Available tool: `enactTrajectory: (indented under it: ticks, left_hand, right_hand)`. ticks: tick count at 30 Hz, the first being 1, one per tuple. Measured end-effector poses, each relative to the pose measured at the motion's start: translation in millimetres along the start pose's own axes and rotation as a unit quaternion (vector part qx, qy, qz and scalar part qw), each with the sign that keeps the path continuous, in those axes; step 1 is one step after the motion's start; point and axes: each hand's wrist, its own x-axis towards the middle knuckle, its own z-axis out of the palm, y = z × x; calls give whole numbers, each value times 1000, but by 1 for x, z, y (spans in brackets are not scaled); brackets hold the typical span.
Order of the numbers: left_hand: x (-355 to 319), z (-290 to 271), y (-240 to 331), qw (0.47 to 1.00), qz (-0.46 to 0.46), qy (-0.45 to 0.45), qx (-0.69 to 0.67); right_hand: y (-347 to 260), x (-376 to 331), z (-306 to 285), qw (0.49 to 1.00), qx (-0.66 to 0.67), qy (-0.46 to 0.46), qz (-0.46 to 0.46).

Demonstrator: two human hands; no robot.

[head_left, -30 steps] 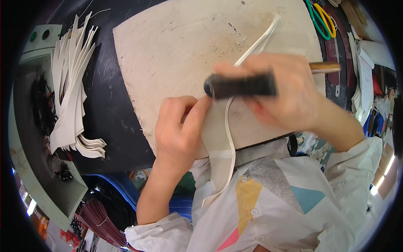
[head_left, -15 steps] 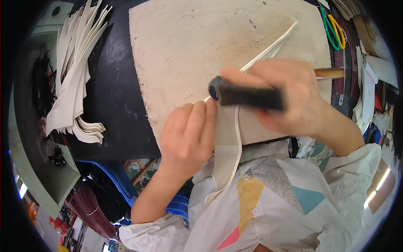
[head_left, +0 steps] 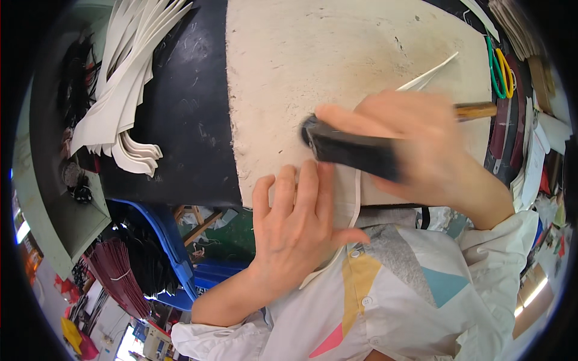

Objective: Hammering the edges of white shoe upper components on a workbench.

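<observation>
Hammer: long axis near horizontal over the pale work board, black head pointing left, wooden handle end out to your right. Your right hand is clenched round it. Beneath it a pale strip runs toward you; your left hand lies flat, fingers spread, pressing it at the board's near edge

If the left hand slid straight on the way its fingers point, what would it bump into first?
Probably the black head of the hammer held in the right hand, just beyond the left hand fingertips, though depth is unclear.
</observation>
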Motion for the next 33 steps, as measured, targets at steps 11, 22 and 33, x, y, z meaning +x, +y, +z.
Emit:
enactTrajectory:
  ticks: [11, 22, 33]
  left_hand:
    - [-21, -109, -65, 994, -104, -5, -33]
    - [1, -140, -336, 906, -311, 24, 287]
    - [264, -19, -145, 980, -10, 157, -121]
  right_hand:
    - [44, -25, -13, 961, 50, 187, 198]
    - [68, -50, -11, 966, 44, 185, 177]
    - [75, -40, -16, 970, -100, 194, 108]
